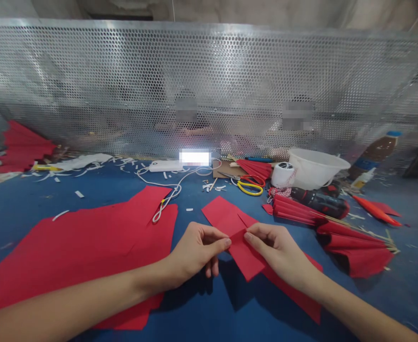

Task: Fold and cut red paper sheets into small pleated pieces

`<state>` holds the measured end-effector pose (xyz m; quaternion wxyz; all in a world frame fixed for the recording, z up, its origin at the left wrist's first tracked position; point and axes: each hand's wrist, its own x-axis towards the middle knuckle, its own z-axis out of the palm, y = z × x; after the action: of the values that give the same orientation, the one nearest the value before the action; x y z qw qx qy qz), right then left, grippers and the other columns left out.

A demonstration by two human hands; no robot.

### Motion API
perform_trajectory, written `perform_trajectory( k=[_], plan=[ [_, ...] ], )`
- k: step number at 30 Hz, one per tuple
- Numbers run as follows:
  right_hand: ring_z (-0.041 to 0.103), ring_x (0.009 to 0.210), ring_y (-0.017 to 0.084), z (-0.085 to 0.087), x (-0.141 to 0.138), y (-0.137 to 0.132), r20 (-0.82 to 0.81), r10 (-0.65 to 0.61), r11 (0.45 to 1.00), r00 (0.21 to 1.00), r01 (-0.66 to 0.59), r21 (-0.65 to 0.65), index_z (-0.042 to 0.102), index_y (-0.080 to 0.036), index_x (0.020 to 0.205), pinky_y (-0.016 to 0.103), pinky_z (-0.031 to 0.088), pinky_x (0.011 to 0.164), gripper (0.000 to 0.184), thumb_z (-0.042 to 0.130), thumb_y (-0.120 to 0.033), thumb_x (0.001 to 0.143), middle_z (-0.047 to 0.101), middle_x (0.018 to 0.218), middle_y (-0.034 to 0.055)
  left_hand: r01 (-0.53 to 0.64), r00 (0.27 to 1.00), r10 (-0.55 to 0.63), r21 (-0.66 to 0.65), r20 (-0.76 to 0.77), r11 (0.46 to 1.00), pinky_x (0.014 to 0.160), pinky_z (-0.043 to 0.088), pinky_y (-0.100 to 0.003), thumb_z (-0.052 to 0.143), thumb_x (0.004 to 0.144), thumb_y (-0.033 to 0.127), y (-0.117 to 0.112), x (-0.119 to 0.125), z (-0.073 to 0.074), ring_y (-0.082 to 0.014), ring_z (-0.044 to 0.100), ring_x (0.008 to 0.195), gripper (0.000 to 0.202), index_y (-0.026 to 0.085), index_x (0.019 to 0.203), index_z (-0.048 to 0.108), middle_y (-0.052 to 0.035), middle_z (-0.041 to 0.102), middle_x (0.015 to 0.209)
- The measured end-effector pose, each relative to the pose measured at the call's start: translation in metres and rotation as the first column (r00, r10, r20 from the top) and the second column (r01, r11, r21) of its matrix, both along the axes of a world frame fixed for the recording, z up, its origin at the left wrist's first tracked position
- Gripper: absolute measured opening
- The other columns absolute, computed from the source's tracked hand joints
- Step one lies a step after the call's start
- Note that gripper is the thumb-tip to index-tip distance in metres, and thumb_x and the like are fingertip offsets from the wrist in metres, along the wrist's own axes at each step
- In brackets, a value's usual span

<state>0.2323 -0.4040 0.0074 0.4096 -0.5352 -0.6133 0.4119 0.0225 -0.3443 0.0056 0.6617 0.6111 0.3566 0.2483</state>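
The left hand and right hand each pinch a folded red paper piece between thumb and curled fingers, fingertips almost meeting, above the blue worktop near its front edge.

The person's own body shows as two bare, slender forearms and hands. The long, smooth left forearm widens away from the left hand toward the lower-left corner of the head view, and the right forearm does the same from the right hand toward the lower-right corner. Both wrists are narrow and unadorned. The fingers taper, with faint creases at the knuckles, and the left thumbnail and right thumbnail are trimmed short and slightly glossy.
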Motion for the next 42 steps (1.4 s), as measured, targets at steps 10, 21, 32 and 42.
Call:
perform_trajectory(
  k=[10,21,32,42],
  plan=[
    [0.052,0.064,0.017,-0.003,-0.001,-0.001,0.082,-0.084,0.991,0.993,0.075,0.107,0.072,-0.017,0.086,0.027,0.038,0.058,0.039,0.055,-0.051,0.097,0.064,0.070,0.0023,-0.070,0.997,0.070,0.024,0.022,0.997,0.036,0.036,-0.015,0.073,0.085,0.044,0.001,0.000,-0.001,-0.0083,0.053,0.035,0.035,0.010,0.095,0.077,-0.0031,0.067,0.050],
    [0.041,0.061,0.013,0.008,0.001,0.000,0.242,0.046,0.996,0.969,-0.064,0.066,0.063,-0.017,0.076,0.025,0.033,0.055,0.037,0.053,-0.044,0.099,0.052,0.065,-0.0022,-0.078,0.988,0.079,-0.017,0.133,0.997,0.043,0.048,-0.022,0.079,0.074,0.033,-0.001,-0.001,0.001,-0.0160,0.063,0.047,0.022,0.013,0.078,0.070,-0.0013,0.064,0.053],
    [0.041,0.060,0.011,0.012,-0.013,-0.015,0.247,0.177,0.984,0.953,-0.180,-0.010,0.053,-0.019,0.077,0.024,0.031,0.053,0.029,0.050,-0.034,0.102,0.049,0.066,-0.0046,-0.019,0.998,0.037,0.321,-0.053,0.947,0.064,0.049,-0.024,0.068,0.089,0.037,-0.009,-0.004,0.007,-0.0178,0.065,0.069,0.028,0.014,0.077,0.077,-0.0068,0.075,0.075],
    [0.048,0.060,0.012,0.007,-0.001,-0.004,0.200,0.177,0.984,0.964,-0.172,-0.044,0.056,-0.018,0.079,0.024,0.035,0.054,0.038,0.049,-0.047,0.102,0.055,0.067,-0.0024,-0.153,0.988,0.150,0.092,0.037,0.984,0.043,0.049,-0.021,0.072,0.085,0.047,-0.007,0.001,0.002,-0.0126,0.059,0.049,0.034,0.013,0.080,0.075,-0.0033,0.069,0.065]
  ],
)
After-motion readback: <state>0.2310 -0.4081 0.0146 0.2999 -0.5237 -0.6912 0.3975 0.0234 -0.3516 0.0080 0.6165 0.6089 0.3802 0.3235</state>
